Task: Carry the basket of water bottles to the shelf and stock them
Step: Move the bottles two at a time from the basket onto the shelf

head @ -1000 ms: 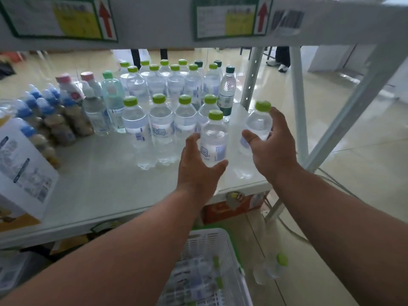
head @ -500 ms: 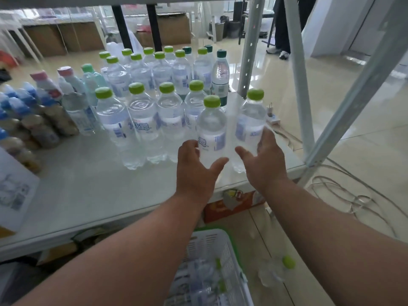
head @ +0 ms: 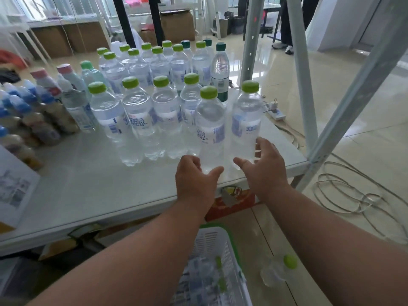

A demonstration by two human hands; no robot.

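From the head view, my left hand (head: 195, 180) sits at the near foot of a clear plastic water bottle with a lime-green cap (head: 210, 131), fingers loosely curved and spread wide, thumb reaching toward the base. I cannot tell whether any finger touches the plastic; nothing is gripped. My right hand (head: 263, 171) is just to the right, equally wide and holding nothing, cupped near the base of a second clear green-capped bottle (head: 245, 122), its fingers close against that bottle's right flank. Both bottles stand upright on the white shelf board (head: 88, 184), long axes vertical, side by side at the near right end of the front row, with more green-capped bottles ranked behind and to the left.

The relation that matters for my next move: the bottles to be stocked lie below and nearer to me, not ahead. The white slatted plastic basket with a green rim (head: 215, 246) sits on the floor between my forearms, under the shelf's near edge, and I can make out bottles lying in it on their sides. One more green-capped bottle (head: 278, 270) lies on the tiled floor just right of the basket, nearer my right arm. I judge both hands must draw back and drop straight down, left to the basket, right to either.
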